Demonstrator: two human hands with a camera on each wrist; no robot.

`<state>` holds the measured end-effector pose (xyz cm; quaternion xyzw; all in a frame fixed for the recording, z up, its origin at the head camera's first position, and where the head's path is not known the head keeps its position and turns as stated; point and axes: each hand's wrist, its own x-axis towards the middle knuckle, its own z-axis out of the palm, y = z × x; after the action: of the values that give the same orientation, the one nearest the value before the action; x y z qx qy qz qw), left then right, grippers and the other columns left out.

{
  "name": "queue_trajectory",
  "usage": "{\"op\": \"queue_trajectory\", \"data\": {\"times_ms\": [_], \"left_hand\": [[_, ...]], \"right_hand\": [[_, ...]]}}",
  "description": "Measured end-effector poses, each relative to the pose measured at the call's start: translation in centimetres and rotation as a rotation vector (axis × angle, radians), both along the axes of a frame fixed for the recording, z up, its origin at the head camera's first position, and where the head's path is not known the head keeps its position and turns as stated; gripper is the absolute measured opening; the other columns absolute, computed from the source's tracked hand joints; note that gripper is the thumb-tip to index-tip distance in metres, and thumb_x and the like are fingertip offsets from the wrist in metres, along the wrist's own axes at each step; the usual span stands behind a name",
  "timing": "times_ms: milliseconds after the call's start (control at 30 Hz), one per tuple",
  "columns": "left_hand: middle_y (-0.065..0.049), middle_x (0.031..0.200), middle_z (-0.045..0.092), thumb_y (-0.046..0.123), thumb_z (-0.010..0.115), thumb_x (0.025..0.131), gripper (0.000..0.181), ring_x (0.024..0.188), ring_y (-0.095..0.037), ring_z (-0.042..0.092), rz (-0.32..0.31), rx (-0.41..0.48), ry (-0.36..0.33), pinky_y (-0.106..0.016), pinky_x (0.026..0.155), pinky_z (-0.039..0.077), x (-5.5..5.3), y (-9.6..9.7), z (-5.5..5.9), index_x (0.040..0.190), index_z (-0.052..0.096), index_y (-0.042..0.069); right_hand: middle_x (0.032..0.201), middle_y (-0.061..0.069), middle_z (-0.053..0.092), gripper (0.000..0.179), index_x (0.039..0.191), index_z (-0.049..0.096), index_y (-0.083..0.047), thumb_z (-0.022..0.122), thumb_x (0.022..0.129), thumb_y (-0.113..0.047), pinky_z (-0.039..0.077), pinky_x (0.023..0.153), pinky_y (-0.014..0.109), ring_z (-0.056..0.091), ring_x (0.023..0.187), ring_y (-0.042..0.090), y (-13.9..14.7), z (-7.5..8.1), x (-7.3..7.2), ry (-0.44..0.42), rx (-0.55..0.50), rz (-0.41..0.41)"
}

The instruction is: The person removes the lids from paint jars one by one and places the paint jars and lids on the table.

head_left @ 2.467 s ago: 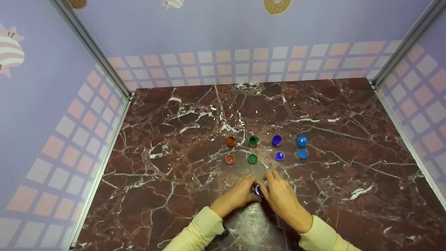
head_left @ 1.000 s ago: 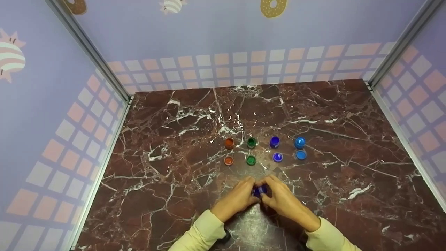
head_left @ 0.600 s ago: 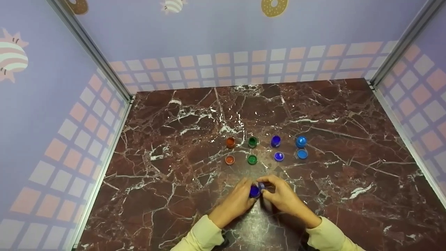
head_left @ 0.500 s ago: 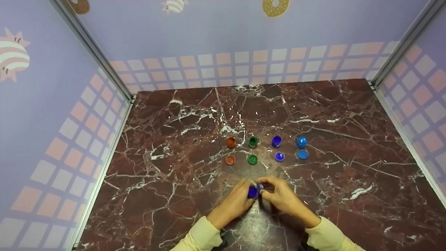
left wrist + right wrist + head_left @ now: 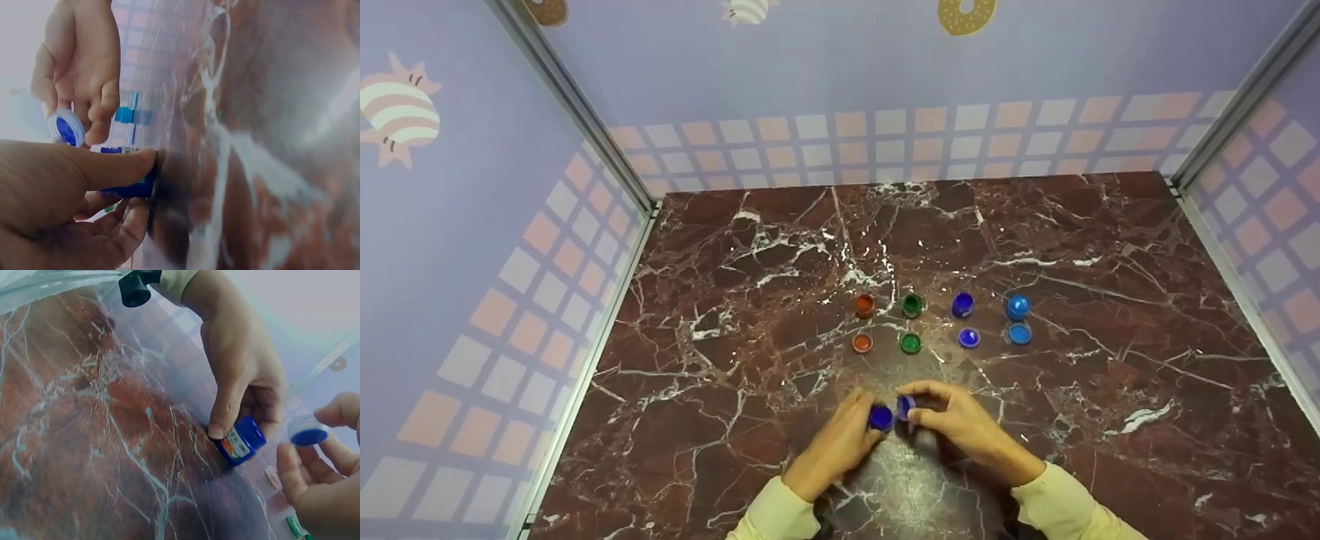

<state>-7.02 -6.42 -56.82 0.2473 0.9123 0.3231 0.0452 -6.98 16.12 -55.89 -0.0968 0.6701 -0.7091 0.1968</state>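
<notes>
My left hand (image 5: 836, 439) grips a small dark blue paint jar (image 5: 880, 418) by its side, low at the table. The jar's mouth is uncovered, and its printed label shows in the right wrist view. Close to the right of it, my right hand (image 5: 964, 418) pinches a round lid (image 5: 906, 407) between thumb and fingers. The lid is tilted on edge, apart from the jar; its clear rim and blue-stained inside (image 5: 309, 436) appear in the right wrist view. In the left wrist view, thumb and fingers partly hide the jar (image 5: 135, 188).
Beyond the hands stands a row of uncapped paint jars: orange (image 5: 865, 306), green (image 5: 911, 304), violet-blue (image 5: 962, 304) and light blue (image 5: 1018, 307). Lids lie before them: orange (image 5: 862, 343), green (image 5: 910, 343), violet-blue (image 5: 968, 338), light blue (image 5: 1019, 334). Panel walls (image 5: 885, 67) border the marbled table (image 5: 735, 465).
Both hands were together on the dark blue jar; its lid has come off in my right hand. My left hand has drawn the jar leftward, and the gap between jar and lid has widened.
</notes>
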Motion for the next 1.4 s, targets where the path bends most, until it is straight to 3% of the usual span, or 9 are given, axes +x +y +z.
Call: {"op": "queue_trajectory", "data": {"times_ms": [133,267,367,500,700,833,1167,1400], "left_hand": [[-0.006,0.104,0.059,0.002,0.082,0.083,0.033,0.098,-0.025,0.062,0.031,0.024,0.011,-0.040,0.089,0.055,-0.2,-1.1,0.1,0.108,0.061,0.002],[-0.009,0.106,0.061,0.000,0.083,0.081,0.034,0.100,-0.028,0.064,0.047,0.064,0.017,-0.043,0.091,0.055,-0.5,-2.2,0.1,0.108,0.063,0.000],[-0.010,0.107,0.062,-0.001,0.083,0.080,0.035,0.102,-0.030,0.064,0.069,0.076,0.022,-0.046,0.092,0.054,-0.7,-2.9,0.1,0.108,0.063,0.000],[-0.012,0.108,0.063,-0.001,0.083,0.080,0.035,0.103,-0.032,0.062,0.119,0.082,0.007,-0.049,0.094,0.053,-1.1,-3.7,0.2,0.110,0.065,-0.001],[-0.014,0.108,0.064,-0.002,0.084,0.079,0.035,0.105,-0.036,0.063,0.201,0.090,-0.001,-0.050,0.094,0.053,-2.1,-4.5,0.0,0.109,0.066,-0.002],[-0.015,0.105,0.064,-0.001,0.086,0.078,0.036,0.103,-0.037,0.064,0.238,0.092,0.009,-0.051,0.093,0.053,-3.0,-5.0,0.1,0.107,0.065,-0.004],[-0.017,0.102,0.065,-0.003,0.087,0.075,0.035,0.101,-0.039,0.065,0.318,0.100,0.018,-0.051,0.094,0.053,-5.8,-5.5,0.2,0.103,0.066,-0.006],[-0.019,0.105,0.067,-0.001,0.088,0.076,0.037,0.100,-0.038,0.065,0.367,0.112,-0.027,-0.051,0.094,0.052,-7.5,-5.8,0.3,0.106,0.068,-0.007]], "right_hand": [[0.124,0.026,0.065,0.044,0.130,0.057,0.015,0.071,0.092,-0.002,0.055,0.087,0.029,0.067,0.100,0.019,-0.1,-0.1,-0.1,-0.022,-0.057,0.035],[0.126,0.030,0.062,0.045,0.129,0.055,0.018,0.071,0.091,0.003,0.056,0.088,0.031,0.067,0.104,0.020,-0.2,-0.2,-0.1,-0.025,-0.103,0.091],[0.120,0.025,0.065,0.047,0.131,0.051,0.020,0.070,0.091,0.004,0.057,0.089,0.034,0.067,0.103,0.021,-0.2,-0.2,0.0,-0.026,-0.115,0.133],[0.121,0.023,0.065,0.052,0.133,0.047,0.023,0.069,0.090,0.004,0.056,0.089,0.029,0.066,0.101,0.018,-0.3,-0.1,0.0,-0.023,-0.130,0.173],[0.128,0.033,0.059,0.053,0.134,0.048,0.023,0.070,0.088,0.008,0.055,0.086,0.022,0.066,0.098,0.012,-0.4,-0.1,0.0,0.003,-0.148,0.220],[0.131,0.040,0.053,0.053,0.135,0.049,0.022,0.070,0.088,0.009,0.056,0.086,0.023,0.066,0.097,0.011,-0.3,-0.1,-0.1,0.054,-0.144,0.269],[0.129,0.039,0.054,0.048,0.134,0.056,0.016,0.069,0.088,0.006,0.052,0.071,0.015,0.062,0.088,0.005,-0.5,0.4,0.2,0.176,-0.046,0.384],[0.116,0.025,0.062,0.044,0.130,0.063,0.011,0.068,0.087,0.008,0.058,0.088,0.033,0.064,0.100,0.013,-1.0,0.4,0.7,0.326,0.066,0.443]]}}
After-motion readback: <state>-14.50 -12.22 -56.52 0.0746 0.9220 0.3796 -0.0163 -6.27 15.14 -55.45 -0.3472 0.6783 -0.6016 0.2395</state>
